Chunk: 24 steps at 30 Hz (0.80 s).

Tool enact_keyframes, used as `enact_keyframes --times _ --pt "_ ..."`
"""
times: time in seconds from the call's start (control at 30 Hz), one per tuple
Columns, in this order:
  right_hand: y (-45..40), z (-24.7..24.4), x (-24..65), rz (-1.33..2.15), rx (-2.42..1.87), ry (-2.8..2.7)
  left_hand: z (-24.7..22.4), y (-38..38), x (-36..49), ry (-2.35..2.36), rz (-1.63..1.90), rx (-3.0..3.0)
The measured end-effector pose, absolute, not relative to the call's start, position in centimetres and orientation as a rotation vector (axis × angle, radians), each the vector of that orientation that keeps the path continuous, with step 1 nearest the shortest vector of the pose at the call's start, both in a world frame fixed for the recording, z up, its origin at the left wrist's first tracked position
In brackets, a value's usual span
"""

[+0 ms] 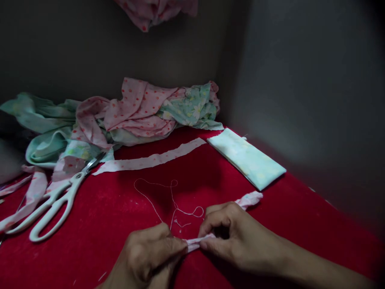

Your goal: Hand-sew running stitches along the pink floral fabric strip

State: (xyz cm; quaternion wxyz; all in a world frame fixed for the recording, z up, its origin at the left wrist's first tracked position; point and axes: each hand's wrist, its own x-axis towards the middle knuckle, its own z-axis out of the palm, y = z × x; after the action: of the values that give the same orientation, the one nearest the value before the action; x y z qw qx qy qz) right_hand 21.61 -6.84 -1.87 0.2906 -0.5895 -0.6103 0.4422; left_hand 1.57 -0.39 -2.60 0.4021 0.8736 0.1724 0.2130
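- Several narrow cloth scraps (37, 188) trail well to the left of your grip, partly under the scissors, perhaps put aside from your hands.
- White-handled scissors (76, 180) lie left of and beyond your grip, blades pointing away and finger loops nearer you, probably so you can lift them by the loops.
- Crumpled pink-dotted and mint floral cloth (141, 102) is heaped well beyond your grip, apparently to leave your hands room.
- One dotted flat strip (150, 160) stretches between that heap and your grip, touching neither hand; spread like this, its length seems easy to judge.
- Your left hand (147, 249) pinches a narrow folded strip (194, 243), thumb and finger clamped on it, seemingly to steady it.
- Fine thread (186, 213) loops just beyond your grip on the red covering (99, 208), running behind your left fingers; its slack likely avoids tugging. No needle can be made out.
- Your right hand (231, 233) pinches that same folded strip just beside the left, probably to align its layers. A pale cloth end (249, 199) shows past your knuckles; whether it belongs to the strip you cannot tell.
- Folded mint cloth (246, 158) lies flat, right of and beyond your grip, likely for tidiness.
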Motion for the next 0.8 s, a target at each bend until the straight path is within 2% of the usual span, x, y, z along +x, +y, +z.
enact_keyframes --times 0.33,0.8 --pt "-6.75 -1.97 21.54 1.193 -1.552 -1.603 -2.39 -0.50 1.69 0.474 0.594 2.264" --pt "-6.62 -1.91 21.49 1.213 -1.548 -1.576 -2.50 -0.51 1.87 0.507 0.460 2.241"
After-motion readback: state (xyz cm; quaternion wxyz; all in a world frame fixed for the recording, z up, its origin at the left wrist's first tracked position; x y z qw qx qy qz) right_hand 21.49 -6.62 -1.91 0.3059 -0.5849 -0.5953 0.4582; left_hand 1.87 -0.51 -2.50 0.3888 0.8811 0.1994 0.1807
